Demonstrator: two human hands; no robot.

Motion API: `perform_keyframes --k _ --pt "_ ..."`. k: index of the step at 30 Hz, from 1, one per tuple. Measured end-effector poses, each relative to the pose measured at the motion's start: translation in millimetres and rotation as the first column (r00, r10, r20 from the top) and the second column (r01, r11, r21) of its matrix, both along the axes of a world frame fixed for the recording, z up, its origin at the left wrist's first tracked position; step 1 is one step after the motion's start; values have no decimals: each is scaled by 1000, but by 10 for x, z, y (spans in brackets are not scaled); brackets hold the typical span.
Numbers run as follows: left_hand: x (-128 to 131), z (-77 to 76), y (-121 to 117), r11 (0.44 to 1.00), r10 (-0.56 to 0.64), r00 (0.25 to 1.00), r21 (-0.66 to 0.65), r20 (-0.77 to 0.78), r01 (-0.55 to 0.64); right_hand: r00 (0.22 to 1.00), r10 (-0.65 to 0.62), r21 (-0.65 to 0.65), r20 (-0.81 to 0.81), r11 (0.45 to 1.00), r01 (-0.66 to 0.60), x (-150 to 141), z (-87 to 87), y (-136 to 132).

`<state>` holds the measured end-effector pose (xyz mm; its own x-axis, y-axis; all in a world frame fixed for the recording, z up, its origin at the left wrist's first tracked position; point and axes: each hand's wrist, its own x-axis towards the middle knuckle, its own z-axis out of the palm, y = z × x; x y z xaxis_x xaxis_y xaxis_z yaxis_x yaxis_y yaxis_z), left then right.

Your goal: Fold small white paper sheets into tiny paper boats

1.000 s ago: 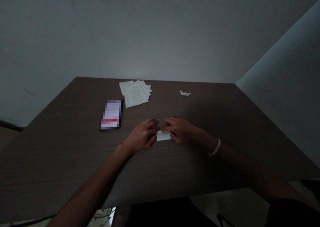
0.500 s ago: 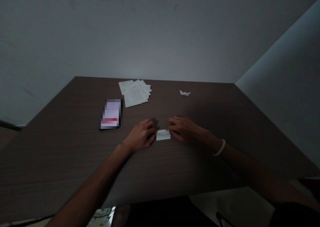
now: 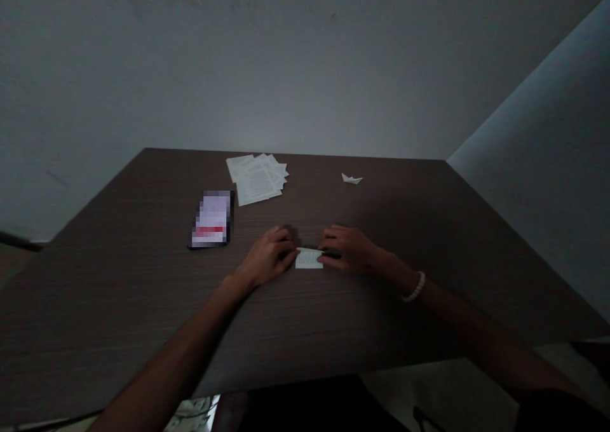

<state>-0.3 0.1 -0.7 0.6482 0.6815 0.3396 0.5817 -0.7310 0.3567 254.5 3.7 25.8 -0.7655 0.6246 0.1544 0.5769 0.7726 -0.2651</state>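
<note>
A small printed piece of paper (image 3: pixel 309 260), which looks folded, lies on the brown wooden table (image 3: pixel 286 330) in front of me. My left hand (image 3: pixel 272 254) has its fingers curled at the paper's left edge, pinching it. From the other side my right hand (image 3: pixel 347 248) grips the right edge, thumb low and fingers bent above it. A pale beaded bracelet (image 3: pixel 415 287) circles my right wrist. The undersides of the fingers are hidden.
A fanned stack of printed sheets (image 3: pixel 257 181) lies at the back left. Nearer stands a phone (image 3: pixel 212 219) lying flat, its screen blurred. A folded paper boat (image 3: pixel 351 179) sits at the back right. Behind the table rises a grey wall (image 3: pixel 295 70).
My right thumb has shifted down and left onto the paper's right edge, and more of its printed face shows. My left hand has stayed almost in place.
</note>
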Motion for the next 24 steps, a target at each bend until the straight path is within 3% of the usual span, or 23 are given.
perform_keyframes --k 7,12,18,24 --pt "-10 31 -44 992 117 984 25 133 -122 980 -188 26 -67 981 191 -124 -128 -29" --pt "-19 41 -92 991 -32 997 132 67 23 940 -309 57 -147 946 320 -209 -179 -93" --pt "2 32 -74 966 -71 994 241 -84 89 903 -391 8 -180 917 399 -278 -170 -161" --pt "-12 37 -58 973 -129 987 179 -95 144 831 -524 -114 -189 852 511 -251 -182 -202"
